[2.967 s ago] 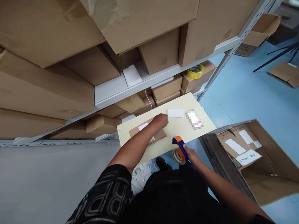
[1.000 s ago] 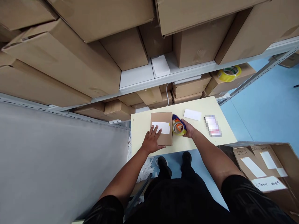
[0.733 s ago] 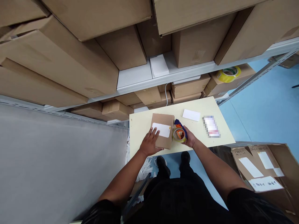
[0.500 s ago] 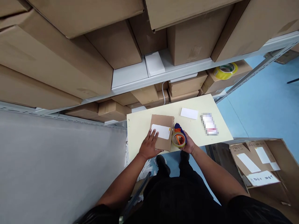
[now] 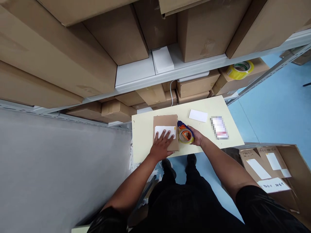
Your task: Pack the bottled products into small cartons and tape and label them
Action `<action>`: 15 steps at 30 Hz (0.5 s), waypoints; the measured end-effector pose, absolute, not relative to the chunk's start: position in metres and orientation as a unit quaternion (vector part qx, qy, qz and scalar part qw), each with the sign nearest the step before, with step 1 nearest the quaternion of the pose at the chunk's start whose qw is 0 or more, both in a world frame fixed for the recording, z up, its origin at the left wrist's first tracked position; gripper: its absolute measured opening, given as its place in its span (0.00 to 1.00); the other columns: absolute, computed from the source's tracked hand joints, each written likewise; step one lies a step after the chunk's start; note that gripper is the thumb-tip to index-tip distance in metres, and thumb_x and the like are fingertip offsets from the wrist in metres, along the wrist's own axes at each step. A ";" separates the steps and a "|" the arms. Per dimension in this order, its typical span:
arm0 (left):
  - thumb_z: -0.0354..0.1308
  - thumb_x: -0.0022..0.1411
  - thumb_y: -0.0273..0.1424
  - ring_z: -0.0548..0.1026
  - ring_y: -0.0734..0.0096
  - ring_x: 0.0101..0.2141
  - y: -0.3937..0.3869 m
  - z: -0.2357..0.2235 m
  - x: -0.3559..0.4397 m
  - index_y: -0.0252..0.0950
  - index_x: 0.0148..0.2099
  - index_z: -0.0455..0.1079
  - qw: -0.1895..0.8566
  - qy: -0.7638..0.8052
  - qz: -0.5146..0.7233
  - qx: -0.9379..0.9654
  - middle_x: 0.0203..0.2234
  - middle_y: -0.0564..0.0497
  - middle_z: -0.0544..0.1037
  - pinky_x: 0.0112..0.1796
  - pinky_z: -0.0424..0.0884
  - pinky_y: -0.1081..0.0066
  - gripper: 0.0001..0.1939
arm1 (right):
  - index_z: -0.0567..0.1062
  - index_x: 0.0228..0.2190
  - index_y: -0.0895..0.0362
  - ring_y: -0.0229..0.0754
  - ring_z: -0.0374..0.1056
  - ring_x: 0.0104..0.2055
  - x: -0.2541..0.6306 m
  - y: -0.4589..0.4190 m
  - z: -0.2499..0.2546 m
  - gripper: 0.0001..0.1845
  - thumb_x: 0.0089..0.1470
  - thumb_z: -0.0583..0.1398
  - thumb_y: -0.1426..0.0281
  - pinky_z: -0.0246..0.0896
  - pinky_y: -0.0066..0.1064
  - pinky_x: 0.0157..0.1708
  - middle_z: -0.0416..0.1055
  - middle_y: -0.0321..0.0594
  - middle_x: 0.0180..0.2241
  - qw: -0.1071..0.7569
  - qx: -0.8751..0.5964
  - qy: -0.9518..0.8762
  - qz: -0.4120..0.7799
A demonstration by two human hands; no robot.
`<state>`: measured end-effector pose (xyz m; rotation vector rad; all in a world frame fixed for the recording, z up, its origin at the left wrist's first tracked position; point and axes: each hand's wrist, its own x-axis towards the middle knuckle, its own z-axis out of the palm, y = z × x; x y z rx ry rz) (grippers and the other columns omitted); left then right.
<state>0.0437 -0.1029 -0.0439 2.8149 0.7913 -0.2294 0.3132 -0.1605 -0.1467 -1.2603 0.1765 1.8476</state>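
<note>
A small brown cardboard box point(image 5: 159, 120) lies on the pale yellow table point(image 5: 142, 149), with a white label point(image 5: 160, 128) on its top. My left hand point(image 5: 161, 144) rests on the box with fingers spread over the label and the near edge. Beside the box's right side, my right hand point(image 5: 196, 136) grips a blue and orange tape dispenser point(image 5: 181, 125) loaded with a roll of clear tape. The dispenser's front end is at the box's right edge; whether it touches is hard to tell. Its handle is mostly hidden by my fingers.
A white card point(image 5: 198, 115) and a blurred-out flat object point(image 5: 219, 127) lie on the table's right part. Behind stands a metal shelf point(image 5: 136, 81) full of cartons, with a yellow tape roll point(image 5: 240, 70) on one. An opened large carton point(image 5: 286, 155) stands at right.
My left hand has slid further right across the label, its fingers now spread. The box has shifted slightly left and away from me. The tape dispenser has moved slightly forward along its right side.
</note>
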 end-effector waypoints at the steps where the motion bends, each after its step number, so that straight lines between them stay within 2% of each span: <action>1: 0.62 0.62 0.56 0.39 0.44 0.75 -0.101 -0.043 0.047 0.44 0.78 0.47 0.112 0.236 -0.084 0.962 0.76 0.44 0.47 0.71 0.27 0.41 0.51 | 0.79 0.42 0.56 0.48 0.76 0.36 0.312 -0.158 -0.145 0.28 0.63 0.57 0.44 0.73 0.41 0.40 0.81 0.45 0.35 0.418 -0.507 0.076 0.750; 4: 0.61 0.62 0.57 0.37 0.44 0.75 -0.097 -0.044 0.056 0.45 0.79 0.46 0.119 0.225 -0.074 0.964 0.77 0.46 0.45 0.70 0.26 0.40 0.51 | 0.79 0.41 0.57 0.47 0.76 0.36 0.310 -0.146 -0.139 0.29 0.62 0.58 0.43 0.73 0.39 0.38 0.81 0.45 0.35 0.378 -0.516 0.099 0.762; 9: 0.59 0.63 0.59 0.37 0.43 0.75 -0.087 -0.050 0.062 0.44 0.79 0.45 0.100 0.285 -0.046 0.952 0.77 0.46 0.45 0.71 0.30 0.39 0.51 | 0.79 0.41 0.56 0.46 0.76 0.35 0.313 -0.112 -0.126 0.27 0.62 0.60 0.44 0.73 0.36 0.36 0.82 0.43 0.34 0.379 -0.497 0.091 0.776; 15: 0.54 0.65 0.60 0.39 0.48 0.75 -0.076 -0.054 0.065 0.43 0.78 0.47 0.072 0.298 -0.031 0.951 0.76 0.47 0.46 0.71 0.31 0.41 0.49 | 0.80 0.40 0.54 0.46 0.76 0.33 0.321 -0.100 -0.127 0.27 0.59 0.61 0.42 0.73 0.35 0.32 0.82 0.42 0.34 0.351 -0.536 0.086 0.763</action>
